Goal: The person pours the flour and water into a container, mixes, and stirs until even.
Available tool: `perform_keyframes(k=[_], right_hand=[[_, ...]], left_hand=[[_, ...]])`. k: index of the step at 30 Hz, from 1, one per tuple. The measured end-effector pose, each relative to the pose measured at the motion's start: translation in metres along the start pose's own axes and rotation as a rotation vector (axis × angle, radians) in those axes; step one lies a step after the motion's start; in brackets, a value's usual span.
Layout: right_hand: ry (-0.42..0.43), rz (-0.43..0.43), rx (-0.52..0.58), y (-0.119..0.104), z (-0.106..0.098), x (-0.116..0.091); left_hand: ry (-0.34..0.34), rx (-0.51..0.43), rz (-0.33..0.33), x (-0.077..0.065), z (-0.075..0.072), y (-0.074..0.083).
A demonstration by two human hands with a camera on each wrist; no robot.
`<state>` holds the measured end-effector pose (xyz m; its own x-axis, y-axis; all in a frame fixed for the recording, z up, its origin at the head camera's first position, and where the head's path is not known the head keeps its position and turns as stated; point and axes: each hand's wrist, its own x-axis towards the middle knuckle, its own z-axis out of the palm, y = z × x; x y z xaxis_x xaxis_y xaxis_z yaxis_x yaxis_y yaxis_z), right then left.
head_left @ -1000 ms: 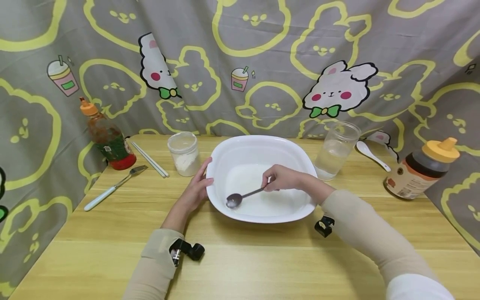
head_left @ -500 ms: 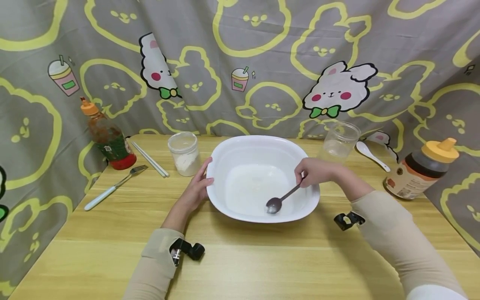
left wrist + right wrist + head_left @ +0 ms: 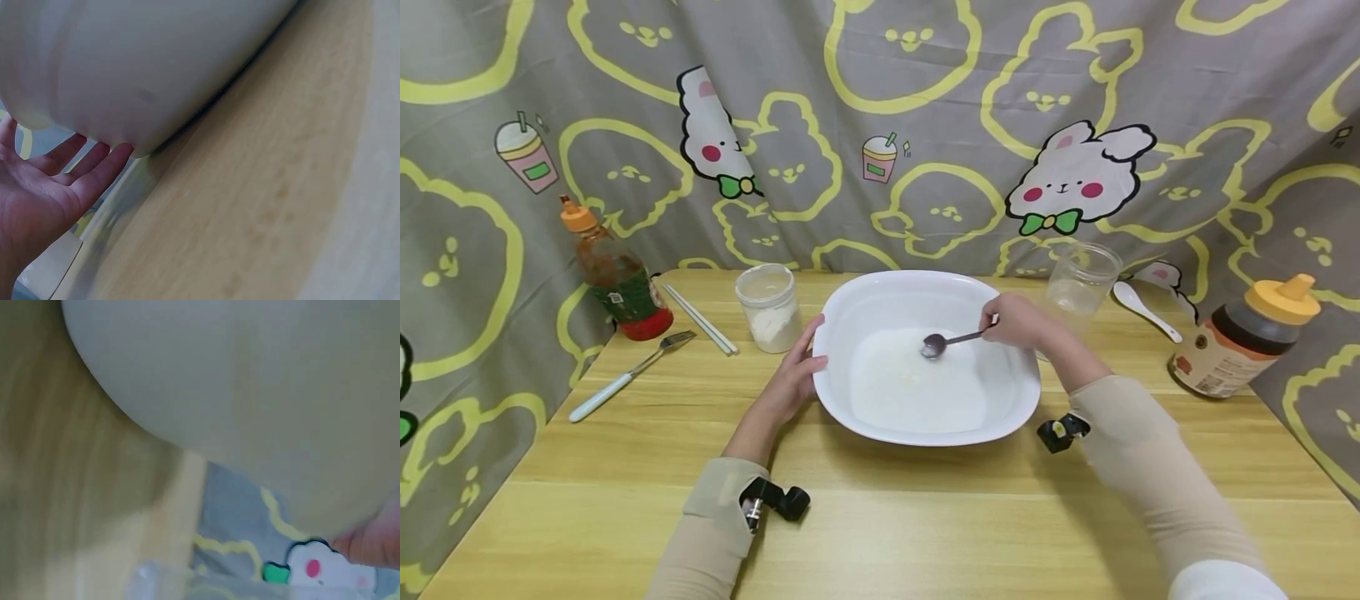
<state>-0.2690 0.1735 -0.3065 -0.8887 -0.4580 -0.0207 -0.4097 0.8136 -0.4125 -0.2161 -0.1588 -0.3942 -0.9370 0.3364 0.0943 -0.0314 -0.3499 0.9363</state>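
Note:
A white basin [image 3: 925, 287] stands mid-table with whitish, cloudy contents in its bottom. My left hand [image 3: 789, 379] holds its left side, thumb at the rim; in the left wrist view the spread fingertips [image 3: 122, 150] bear on its outer wall [image 3: 144, 69]. Over the basin's right part my right hand [image 3: 1017, 323] pinches the handle of a dark brown spoon [image 3: 935, 346]. The spoon's bowl is low inside the basin, pointing left. In the right wrist view the basin's outer wall [image 3: 187, 375] hides the spoon, and only part of my right hand [image 3: 375, 540] shows.
Left of the basin are a jar of white powder [image 3: 771, 321], chopsticks [image 3: 700, 318], a fork [image 3: 632, 373] and a red sauce bottle [image 3: 617, 275]. On the right stand a clear jar [image 3: 1084, 271], a white spoon [image 3: 1144, 310] and a yellow-capped bottle [image 3: 1240, 342]. A patterned curtain [image 3: 880, 125] hangs behind.
My right hand has swept the brown spoon from the basin's near left to its near right, then back toward the far middle. My left hand has stayed on the basin.

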Motion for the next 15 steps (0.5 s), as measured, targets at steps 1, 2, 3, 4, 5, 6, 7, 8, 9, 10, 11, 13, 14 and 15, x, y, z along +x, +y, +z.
perform_keyframes(k=[1, 2, 3, 4, 5, 6, 7, 8, 9, 10, 11, 13, 14, 15], right_hand=[[0.009, -0.005, 0.026, -0.001, 0.005, 0.003], [0.012, -0.005, 0.055, -0.003, 0.011, 0.007], [0.01, -0.005, 0.09, -0.005, 0.016, 0.009], [0.002, -0.009, 0.121, -0.006, 0.021, 0.012], [-0.017, -0.008, 0.157, -0.008, 0.026, 0.014], [-0.04, -0.011, 0.192, -0.011, 0.03, 0.016], [-0.07, -0.01, 0.219, -0.014, 0.034, 0.017], [-0.097, -0.01, 0.238, -0.016, 0.036, 0.017], [-0.123, -0.016, 0.249, -0.018, 0.038, 0.017], [-0.146, -0.018, 0.252, -0.019, 0.039, 0.016], [-0.165, -0.026, 0.251, -0.021, 0.038, 0.015], [-0.184, -0.037, 0.218, -0.023, 0.034, 0.011], [-0.186, -0.04, 0.196, -0.023, 0.031, 0.009], [-0.186, -0.045, 0.174, -0.022, 0.027, 0.007]], left_hand=[[0.0, 0.0, 0.0, 0.0, 0.0, 0.0], [0.001, 0.0, 0.0, 0.0, 0.0, 0.0], [0.001, -0.002, 0.0, 0.0, 0.0, 0.0], [0.001, -0.002, -0.001, 0.0, 0.0, 0.0], [0.001, -0.001, -0.001, 0.0, 0.0, 0.0], [0.002, 0.0, -0.001, -0.001, 0.0, 0.0], [0.003, -0.002, -0.003, -0.001, 0.0, 0.0], [0.003, -0.001, -0.004, -0.001, 0.0, 0.0], [0.002, -0.002, -0.005, -0.001, 0.0, 0.0], [0.001, -0.001, -0.005, -0.001, 0.0, 0.0], [0.001, -0.001, -0.005, -0.001, 0.0, 0.0], [-0.003, -0.005, -0.003, -0.001, 0.0, 0.0], [-0.006, -0.006, 0.0, -0.001, 0.0, 0.0], [-0.01, -0.006, 0.004, 0.0, 0.0, 0.0]])
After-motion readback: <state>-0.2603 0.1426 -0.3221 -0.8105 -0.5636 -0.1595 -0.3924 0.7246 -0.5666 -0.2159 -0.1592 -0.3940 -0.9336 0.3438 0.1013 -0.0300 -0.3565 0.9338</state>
